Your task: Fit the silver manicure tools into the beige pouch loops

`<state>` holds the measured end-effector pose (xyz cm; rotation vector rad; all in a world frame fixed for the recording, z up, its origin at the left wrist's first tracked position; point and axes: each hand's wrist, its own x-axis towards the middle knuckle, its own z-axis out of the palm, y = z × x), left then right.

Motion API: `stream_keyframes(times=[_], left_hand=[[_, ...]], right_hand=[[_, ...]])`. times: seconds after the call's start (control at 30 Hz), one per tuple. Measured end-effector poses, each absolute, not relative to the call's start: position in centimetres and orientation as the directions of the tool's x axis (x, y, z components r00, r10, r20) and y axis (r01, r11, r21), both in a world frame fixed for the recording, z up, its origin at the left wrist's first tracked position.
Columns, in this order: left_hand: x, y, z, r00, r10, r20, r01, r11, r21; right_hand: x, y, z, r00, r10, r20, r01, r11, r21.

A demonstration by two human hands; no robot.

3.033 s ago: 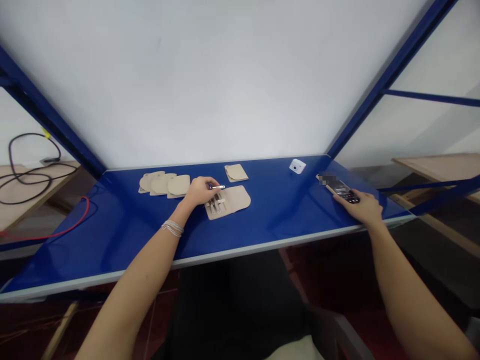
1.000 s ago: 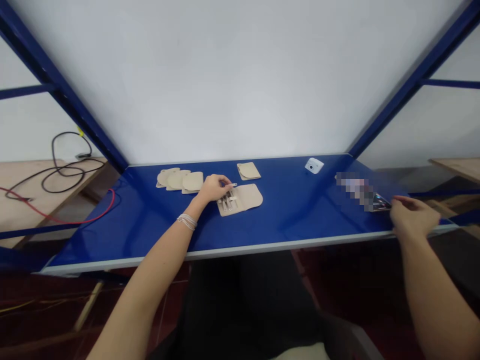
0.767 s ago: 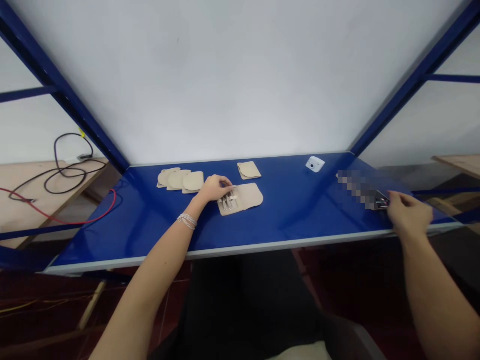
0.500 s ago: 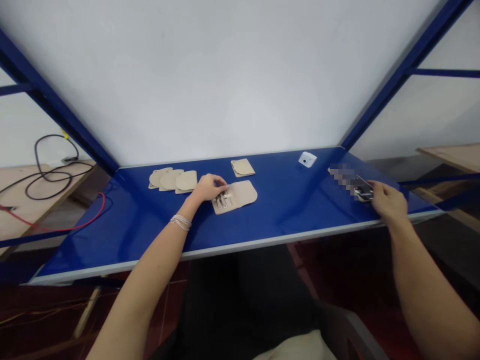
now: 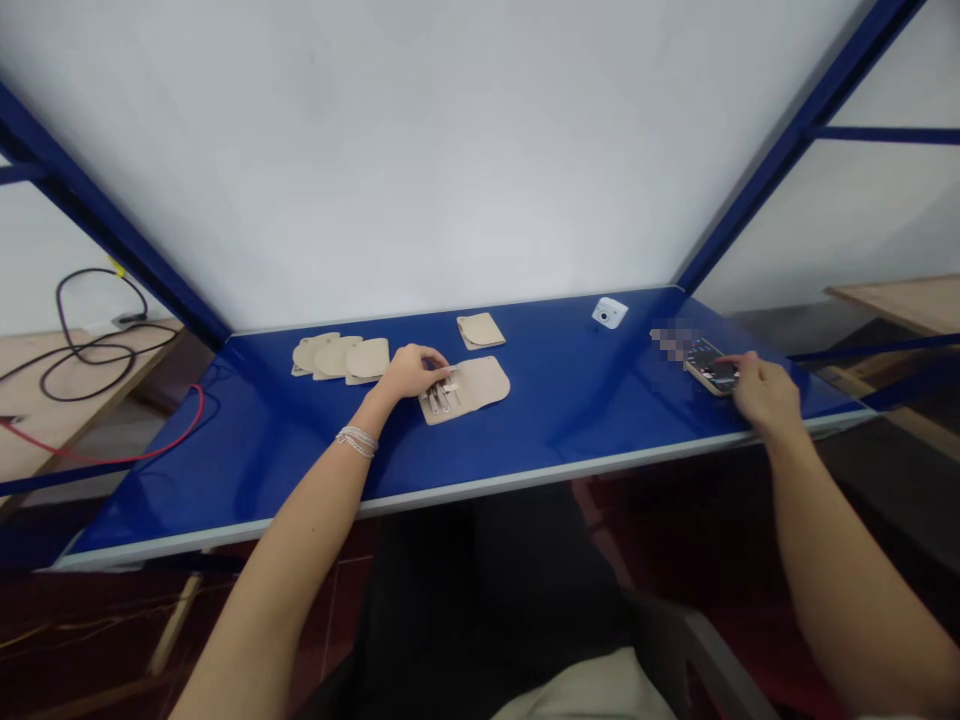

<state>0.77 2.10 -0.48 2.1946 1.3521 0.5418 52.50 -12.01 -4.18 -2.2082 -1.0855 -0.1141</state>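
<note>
Two hands: left hand (image 5: 409,372) pinching a slim tool (image 5: 449,371), right hand (image 5: 765,396) back, fingers (image 5: 729,358) open, on the smartphone (image 5: 709,367).

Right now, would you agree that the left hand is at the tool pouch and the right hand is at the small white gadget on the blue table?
Not quite: the head view shows the right hand at the phone, not the small white gadget, which sits farther back on the blue table. The left hand is indeed at the tool pouch.
</note>
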Motion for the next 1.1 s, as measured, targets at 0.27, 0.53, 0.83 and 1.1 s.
stream_keyframes(times=[0.27, 0.53, 0.83, 1.1], left_hand=[[0.85, 1.94, -0.3, 0.42, 0.905, 0.07, 0.706, -0.374, 0.601], [0.8, 2.12, -0.4, 0.423, 0.903, 0.073, 0.703, -0.378, 0.602], [0.74, 2.17, -0.51, 0.428, 0.9, 0.081, 0.693, -0.385, 0.609], [0.74, 2.06, -0.38, 0.425, 0.903, 0.065, 0.69, -0.37, 0.622]], right_hand=[[51.99, -12.14, -3.81, 0.622, 0.717, 0.314, 0.753, -0.437, -0.493], [52.07, -12.64, -4.32, 0.82, 0.494, 0.29, 0.531, -0.466, -0.708], [52.24, -12.58, -4.4, 0.796, 0.525, 0.301, 0.562, -0.457, -0.69], [52.59, -12.42, -4.54, 0.809, 0.51, 0.291, 0.553, -0.495, -0.67]])
